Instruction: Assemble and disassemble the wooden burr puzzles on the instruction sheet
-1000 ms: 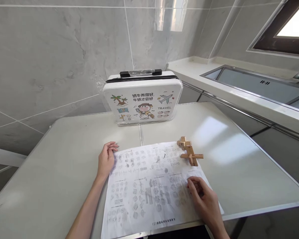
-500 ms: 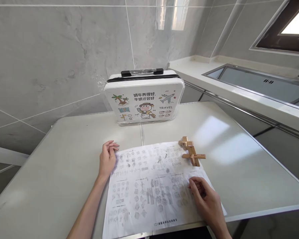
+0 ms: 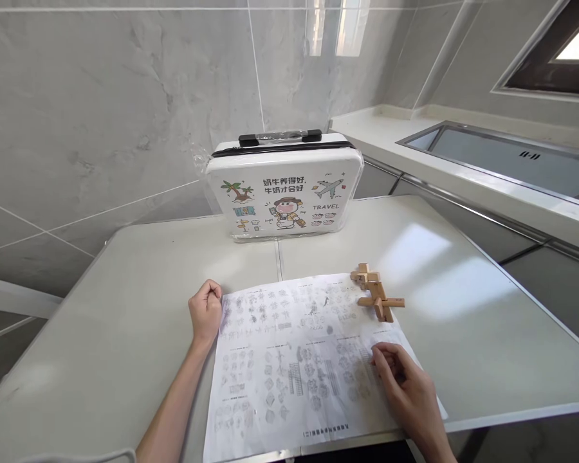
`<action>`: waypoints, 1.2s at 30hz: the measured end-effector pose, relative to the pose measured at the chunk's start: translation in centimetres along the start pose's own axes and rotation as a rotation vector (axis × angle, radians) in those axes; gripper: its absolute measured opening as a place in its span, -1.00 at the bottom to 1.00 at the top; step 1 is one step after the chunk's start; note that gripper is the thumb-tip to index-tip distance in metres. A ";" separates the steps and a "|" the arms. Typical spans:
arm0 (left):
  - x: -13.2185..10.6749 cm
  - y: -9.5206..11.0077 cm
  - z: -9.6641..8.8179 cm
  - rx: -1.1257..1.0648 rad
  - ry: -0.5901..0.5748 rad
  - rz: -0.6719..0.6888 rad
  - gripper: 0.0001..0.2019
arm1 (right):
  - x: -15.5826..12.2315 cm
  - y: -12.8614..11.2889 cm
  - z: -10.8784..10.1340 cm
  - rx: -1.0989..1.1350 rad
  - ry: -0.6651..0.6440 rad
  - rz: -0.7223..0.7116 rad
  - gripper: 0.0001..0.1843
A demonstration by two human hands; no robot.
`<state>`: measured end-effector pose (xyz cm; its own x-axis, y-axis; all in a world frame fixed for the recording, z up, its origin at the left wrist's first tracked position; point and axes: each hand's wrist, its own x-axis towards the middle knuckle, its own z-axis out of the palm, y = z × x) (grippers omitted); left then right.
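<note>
A creased sheet of paper (image 3: 289,411) printed with rows of small diagrams lies flat on the table. My left hand (image 3: 206,312) is closed in a loose fist at the sheet's far left edge, with no object showing in it. Over the sheet's right side rests my right hand (image 3: 408,391), its fingers curled in and thumb near the index finger; nothing is visible in its grasp. Just beyond that hand, several interlocked wooden puzzle pieces (image 3: 377,297), some marked with characters, lie on the sheet's far right corner, touched by neither hand.
A white cartoon-printed case (image 3: 284,225) in clear plastic stands upright at the back of the pale folding table (image 3: 139,308), whose centre seam runs toward me. A counter (image 3: 367,128) with a sink (image 3: 482,151) runs along the right. Grey tiled wall (image 3: 125,96) rises behind.
My left hand has curled from loosely spread fingers into a fist. My right hand keeps nearly the same pose. The whole view has shifted slightly; the wooden pieces stay in place on the sheet.
</note>
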<state>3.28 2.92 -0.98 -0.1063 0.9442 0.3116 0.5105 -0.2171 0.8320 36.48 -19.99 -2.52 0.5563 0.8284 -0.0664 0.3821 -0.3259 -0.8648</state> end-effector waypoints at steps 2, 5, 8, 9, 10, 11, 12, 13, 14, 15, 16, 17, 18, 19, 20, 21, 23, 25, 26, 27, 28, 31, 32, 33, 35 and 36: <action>0.0 0.0 0.0 0.002 -0.018 0.001 -0.86 | 0.0 0.0 0.1 0.008 0.016 -0.009 -0.51; 0.0 0.0 0.0 0.006 -0.032 0.007 -0.87 | 0.0 0.1 0.1 0.015 0.010 -0.023 -0.52; 0.0 0.0 0.1 0.016 -0.037 0.020 -0.87 | 0.0 0.2 0.0 0.024 0.006 -0.034 -0.53; -0.1 0.0 0.1 0.021 -0.037 0.025 -0.87 | 0.1 0.2 0.0 0.027 0.008 -0.037 -0.53; -0.1 0.1 0.1 0.026 -0.036 0.031 -0.87 | 0.1 0.3 0.1 0.030 0.013 -0.040 -0.53; -0.1 0.1 0.1 0.031 -0.035 0.039 -0.87 | 0.1 0.3 0.1 0.034 0.020 -0.043 -0.52; -0.1 0.2 0.1 0.036 -0.036 0.048 -0.87 | 0.1 0.3 0.1 0.038 0.027 -0.045 -0.52; -0.1 0.2 0.1 0.043 -0.037 0.059 -0.86 | 0.1 0.3 0.2 0.041 0.035 -0.048 -0.51; -0.1 0.3 0.1 0.050 -0.040 0.072 -0.86 | 0.1 0.3 0.2 0.046 0.042 -0.052 -0.50; -0.1 0.3 0.1 0.058 -0.046 0.087 -0.86 | 0.1 0.4 0.3 0.051 0.046 -0.058 -0.50; -0.2 0.3 0.2 0.069 -0.055 0.107 -0.86 | 0.1 0.4 0.3 0.056 0.045 -0.063 -0.49; -0.2 0.4 0.2 0.081 -0.067 0.129 -0.86 | 0.1 0.4 0.3 0.060 0.040 -0.068 -0.49; -0.3 0.3 0.2 0.095 -0.082 0.155 -0.86 | 0.1 0.5 0.2 0.063 0.031 -0.071 -0.49; -0.4 0.3 0.3 0.110 -0.102 0.183 -0.86 | 0.1 0.5 0.2 0.064 0.020 -0.074 -0.50; -0.6 0.3 0.4 0.126 -0.123 0.212 -0.85 | 0.1 0.6 0.1 0.065 0.010 -0.077 -0.51; -0.7 0.3 0.5 0.141 -0.146 0.240 -0.85 | 0.2 0.6 0.0 0.065 0.001 -0.080 -0.52; -1.0 0.4 0.6 0.170 -0.189 0.288 -0.84 | 0.2 0.7 -0.2 0.069 -0.013 -0.090 -0.55; -1.1 0.4 0.7 0.195 -0.216 0.325 -0.83 | 0.2 0.8 -0.3 0.074 -0.020 -0.103 -0.56; -1.2 0.4 0.7 0.206 -0.224 0.342 -0.83 | 0.2 0.9 -0.3 0.076 -0.020 -0.109 -0.56; -1.2 0.4 0.7 0.215 -0.230 0.357 -0.82 | 0.3 1.0 -0.3 0.078 -0.018 -0.116 -0.55; -1.2 0.5 0.7 0.223 -0.235 0.373 -0.82 | 0.3 1.0 -0.2 0.080 -0.013 -0.121 -0.55; -1.3 0.6 0.7 0.241 -0.261 0.428 -0.79 | 0.5 1.3 -0.1 0.096 -0.006 -0.135 -0.51; -1.3 0.7 0.7 0.246 -0.273 0.448 -0.79 | 0.5 1.3 0.0 0.101 -0.002 -0.137 -0.51; -1.4 0.8 0.7 0.251 -0.286 0.467 -0.78 | 0.5 1.3 0.0 0.106 0.005 -0.136 -0.50; -1.4 0.9 0.8 0.263 -0.309 0.504 -0.77 | 0.4 1.3 0.1 0.112 0.020 -0.131 -0.51; -1.4 1.0 0.7 0.270 -0.317 0.521 -0.77 | 0.4 1.2 0.2 0.113 0.023 -0.128 -0.52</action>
<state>4.57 1.55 -0.94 0.4475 0.7684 0.4575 0.6273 -0.6343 0.4517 37.02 -20.01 -3.69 0.5258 0.8486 0.0585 0.3664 -0.1639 -0.9159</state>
